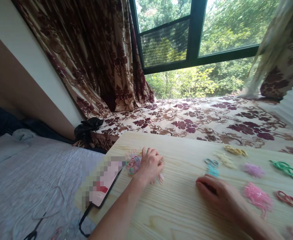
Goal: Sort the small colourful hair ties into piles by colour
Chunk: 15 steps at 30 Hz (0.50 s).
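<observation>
My left hand (pixel 150 165) rests over a mixed heap of small hair ties and rubber bands (pixel 132 164) on the wooden table, its fingers spread and bent down onto the heap. What lies under the palm is hidden. My right hand (pixel 217 191) lies on its side at the table's middle, thumb and forefinger tips together; anything between them cannot be made out. Just beyond it are a pile of light-blue bands (pixel 212 170) and blue hair ties (pixel 211 162). To its right is a pile of pink bands (pixel 257 196).
Sorted by colour on the right are yellow hair ties (pixel 235 151), cream bands (pixel 225 159), purple bands (pixel 253 169), green hair ties (pixel 284 168) and red hair ties (pixel 288 198). A phone-like device (pixel 109 186) with a strap lies at the table's left edge. White cables cross the bed.
</observation>
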Tool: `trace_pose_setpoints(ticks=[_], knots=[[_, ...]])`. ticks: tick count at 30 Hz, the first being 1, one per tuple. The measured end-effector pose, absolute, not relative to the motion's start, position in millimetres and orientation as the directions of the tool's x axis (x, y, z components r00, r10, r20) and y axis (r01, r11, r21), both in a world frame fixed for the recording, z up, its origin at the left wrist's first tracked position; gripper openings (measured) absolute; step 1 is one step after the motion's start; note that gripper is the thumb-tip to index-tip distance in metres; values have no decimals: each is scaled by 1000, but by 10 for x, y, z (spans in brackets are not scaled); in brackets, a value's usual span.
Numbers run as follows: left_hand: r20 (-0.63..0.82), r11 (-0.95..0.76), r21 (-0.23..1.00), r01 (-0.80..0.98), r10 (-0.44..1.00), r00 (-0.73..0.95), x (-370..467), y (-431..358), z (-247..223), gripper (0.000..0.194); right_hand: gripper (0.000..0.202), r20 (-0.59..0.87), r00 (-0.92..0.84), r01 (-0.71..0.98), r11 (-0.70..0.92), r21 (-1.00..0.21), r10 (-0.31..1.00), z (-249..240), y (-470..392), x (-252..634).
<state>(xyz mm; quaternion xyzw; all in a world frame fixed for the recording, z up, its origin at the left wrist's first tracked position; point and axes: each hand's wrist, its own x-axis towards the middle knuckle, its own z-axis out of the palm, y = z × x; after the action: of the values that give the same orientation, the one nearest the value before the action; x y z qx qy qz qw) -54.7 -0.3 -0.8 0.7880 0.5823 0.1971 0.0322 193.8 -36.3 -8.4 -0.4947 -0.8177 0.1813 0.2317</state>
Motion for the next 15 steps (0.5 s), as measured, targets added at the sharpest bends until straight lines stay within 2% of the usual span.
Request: trace_pose_setpoints(ticks=[15], knots=[[336,-307,191,932,913,231,-509,11,-101,13,30,135,-403,759,413,-503,905,-11,-397,1901]])
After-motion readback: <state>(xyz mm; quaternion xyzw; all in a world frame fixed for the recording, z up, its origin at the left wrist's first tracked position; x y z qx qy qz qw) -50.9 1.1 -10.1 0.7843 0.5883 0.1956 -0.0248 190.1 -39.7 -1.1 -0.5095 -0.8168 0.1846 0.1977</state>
